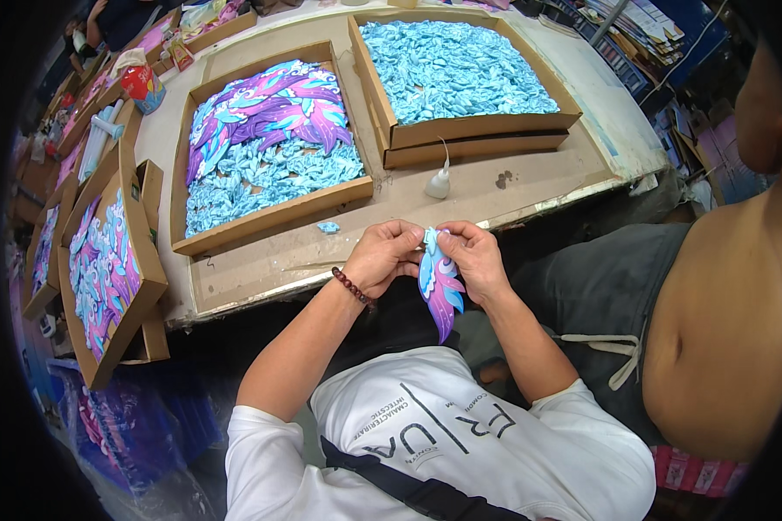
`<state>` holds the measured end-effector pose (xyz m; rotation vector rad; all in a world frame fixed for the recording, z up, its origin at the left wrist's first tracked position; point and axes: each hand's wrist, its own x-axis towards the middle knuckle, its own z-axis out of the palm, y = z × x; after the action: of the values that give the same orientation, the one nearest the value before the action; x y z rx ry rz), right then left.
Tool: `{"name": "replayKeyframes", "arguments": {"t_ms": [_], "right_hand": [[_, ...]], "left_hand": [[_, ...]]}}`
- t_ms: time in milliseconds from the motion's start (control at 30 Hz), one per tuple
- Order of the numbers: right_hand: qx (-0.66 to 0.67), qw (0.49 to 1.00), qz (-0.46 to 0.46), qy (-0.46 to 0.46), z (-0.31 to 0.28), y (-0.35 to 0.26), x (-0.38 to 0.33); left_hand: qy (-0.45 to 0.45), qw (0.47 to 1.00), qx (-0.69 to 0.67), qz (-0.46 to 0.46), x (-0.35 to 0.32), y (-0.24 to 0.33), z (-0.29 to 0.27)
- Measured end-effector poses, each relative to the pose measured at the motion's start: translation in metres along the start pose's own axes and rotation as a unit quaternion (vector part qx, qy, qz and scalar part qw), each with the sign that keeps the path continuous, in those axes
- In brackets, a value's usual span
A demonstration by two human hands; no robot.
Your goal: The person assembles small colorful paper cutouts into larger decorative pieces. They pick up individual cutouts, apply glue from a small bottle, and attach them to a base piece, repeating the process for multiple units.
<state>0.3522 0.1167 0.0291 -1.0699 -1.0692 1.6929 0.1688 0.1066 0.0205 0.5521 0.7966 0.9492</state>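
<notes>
Between both hands, just off the table's front edge, hangs a wing-shaped piece in purple, pink and blue. My left hand pinches its upper left side, and my right hand grips the upper right. A small light-blue piece sits at its top between the fingertips. Another small light-blue piece lies alone on the table, left of my hands. Beyond my hands stands a small white squeeze bottle with a thin needle tip.
A cardboard tray holds purple wing pieces and light-blue pieces. Stacked trays at the back are full of light-blue pieces. More tilted trays stand left, near a red container. A bare-torsoed person is close on my right.
</notes>
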Motion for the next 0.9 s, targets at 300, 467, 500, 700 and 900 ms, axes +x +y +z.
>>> {"name": "replayKeyframes", "arguments": {"t_ms": [300, 467, 500, 700, 900], "right_hand": [[-0.061, 0.998, -0.003, 0.004, -0.002, 0.000, -0.002], [-0.066, 0.997, 0.005, -0.028, -0.004, -0.001, -0.002], [-0.072, 0.997, -0.002, -0.040, -0.005, -0.002, -0.001], [-0.170, 0.980, -0.057, -0.084, -0.009, -0.006, 0.004], [-0.208, 0.973, -0.078, -0.058, -0.009, 0.001, -0.001]], "left_hand": [[0.051, 0.986, 0.128, 0.093, -0.007, -0.002, 0.017], [0.077, 0.970, 0.193, 0.125, -0.011, -0.001, 0.022], [0.074, 0.967, 0.209, 0.130, -0.012, -0.001, 0.022], [0.076, 0.934, 0.315, 0.152, -0.014, -0.006, 0.022], [0.094, 0.912, 0.361, 0.168, -0.019, -0.013, 0.024]]}}
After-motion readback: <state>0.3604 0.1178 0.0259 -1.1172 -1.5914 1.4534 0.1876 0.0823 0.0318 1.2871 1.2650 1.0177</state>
